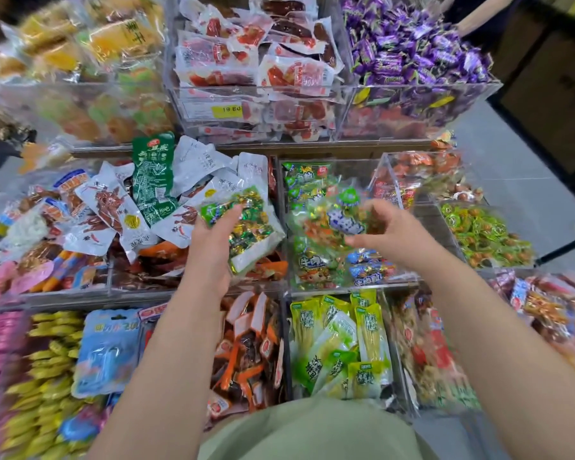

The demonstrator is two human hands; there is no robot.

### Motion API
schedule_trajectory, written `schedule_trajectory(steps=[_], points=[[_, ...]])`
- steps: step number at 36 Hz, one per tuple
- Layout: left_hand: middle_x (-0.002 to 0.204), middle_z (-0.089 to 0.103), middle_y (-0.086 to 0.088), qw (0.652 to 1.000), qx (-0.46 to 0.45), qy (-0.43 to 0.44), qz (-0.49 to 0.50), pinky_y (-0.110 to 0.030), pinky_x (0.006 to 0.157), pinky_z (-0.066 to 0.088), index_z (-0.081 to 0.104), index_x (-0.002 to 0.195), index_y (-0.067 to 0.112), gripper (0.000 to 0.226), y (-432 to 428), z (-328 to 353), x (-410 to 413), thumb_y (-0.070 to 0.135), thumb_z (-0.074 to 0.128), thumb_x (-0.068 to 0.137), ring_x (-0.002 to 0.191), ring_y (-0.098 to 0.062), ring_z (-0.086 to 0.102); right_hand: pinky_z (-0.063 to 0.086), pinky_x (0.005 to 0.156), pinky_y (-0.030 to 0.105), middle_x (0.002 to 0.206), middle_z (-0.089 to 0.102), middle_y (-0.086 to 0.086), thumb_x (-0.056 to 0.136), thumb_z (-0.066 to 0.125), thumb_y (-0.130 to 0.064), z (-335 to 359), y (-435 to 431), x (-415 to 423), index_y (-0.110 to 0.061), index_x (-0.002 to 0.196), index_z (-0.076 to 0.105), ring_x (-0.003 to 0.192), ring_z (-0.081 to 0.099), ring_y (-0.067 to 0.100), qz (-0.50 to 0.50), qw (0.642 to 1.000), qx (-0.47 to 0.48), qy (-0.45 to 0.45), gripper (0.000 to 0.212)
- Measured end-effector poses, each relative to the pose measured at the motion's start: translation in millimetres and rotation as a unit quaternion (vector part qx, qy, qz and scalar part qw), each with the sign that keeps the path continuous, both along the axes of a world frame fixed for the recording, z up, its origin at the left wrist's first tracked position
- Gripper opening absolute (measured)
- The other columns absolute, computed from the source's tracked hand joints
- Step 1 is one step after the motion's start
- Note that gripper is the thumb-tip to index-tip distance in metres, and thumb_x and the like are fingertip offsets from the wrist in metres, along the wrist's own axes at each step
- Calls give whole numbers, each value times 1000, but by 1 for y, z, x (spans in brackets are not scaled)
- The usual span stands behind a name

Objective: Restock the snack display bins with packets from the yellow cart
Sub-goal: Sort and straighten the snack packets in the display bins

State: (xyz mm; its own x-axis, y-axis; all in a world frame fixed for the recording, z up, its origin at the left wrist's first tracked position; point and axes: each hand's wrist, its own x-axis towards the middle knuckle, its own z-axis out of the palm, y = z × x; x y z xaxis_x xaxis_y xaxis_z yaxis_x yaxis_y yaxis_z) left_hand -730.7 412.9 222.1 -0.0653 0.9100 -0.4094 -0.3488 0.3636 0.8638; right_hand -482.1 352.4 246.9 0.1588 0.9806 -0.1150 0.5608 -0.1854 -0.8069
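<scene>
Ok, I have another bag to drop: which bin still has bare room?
The clear bin right of the right hand, between the green candy bags and the loose green sweets, shows bare floor near its front. The other bins are heaped.

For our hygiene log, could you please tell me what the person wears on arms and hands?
Nothing: the left hand and right hand are ungloved, with no sleeve, ring, watch or bracelet in view. The top is olive green.

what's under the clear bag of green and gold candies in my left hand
Orange and brown packets peek out below the clear candy bag; whatever lies directly beneath is hidden by it and the left hand.
</scene>
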Motion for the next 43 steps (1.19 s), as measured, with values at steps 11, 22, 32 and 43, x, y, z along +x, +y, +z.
schedule_trajectory(steps=[11, 22, 32, 43], points=[[121, 64, -3, 1000, 5, -14, -4, -63, 86, 51, 56, 103, 34, 41, -9, 16, -5, 31, 74, 66, 113, -33, 61, 47, 78, 34, 117, 56, -2, 83, 65, -28, -69, 12, -21, -28, 120, 53, 112, 50, 22, 240, 874, -55, -418, 40], [126, 63, -6, 1000, 11, -21, -6, -59, 101, 43, 56, 107, 30, 31, -11, 9, -6, 23, 70, 80, 120, -32, 56, 31, 93, 36, 118, 37, 4, 85, 50, -60, -84, 13, -24, -20, 114, 41, 110, 34, 25, 219, 840, -8, -496, 50], [148, 43, -7, 998, -31, -53, -3, -66, 104, 34, 37, 144, 29, 97, -14, 15, -2, 48, 73, 56, 135, -37, 40, 37, 97, 42, 121, 54, 5, 79, 61, -58, -81, -1, -43, -30, 124, 57, 113, 50, 29, 194, 839, 123, -494, 53], [122, 67, -7, 992, -30, -120, 2, -47, 86, 55, 57, 126, 21, 38, -15, 7, 4, 44, 43, 99, 112, -29, 64, -2, 113, 48, 150, 14, 2, 90, 41, -59, -95, 19, -42, -36, 147, 16, 142, 2, 22, 206, 873, 7, -441, 67]])
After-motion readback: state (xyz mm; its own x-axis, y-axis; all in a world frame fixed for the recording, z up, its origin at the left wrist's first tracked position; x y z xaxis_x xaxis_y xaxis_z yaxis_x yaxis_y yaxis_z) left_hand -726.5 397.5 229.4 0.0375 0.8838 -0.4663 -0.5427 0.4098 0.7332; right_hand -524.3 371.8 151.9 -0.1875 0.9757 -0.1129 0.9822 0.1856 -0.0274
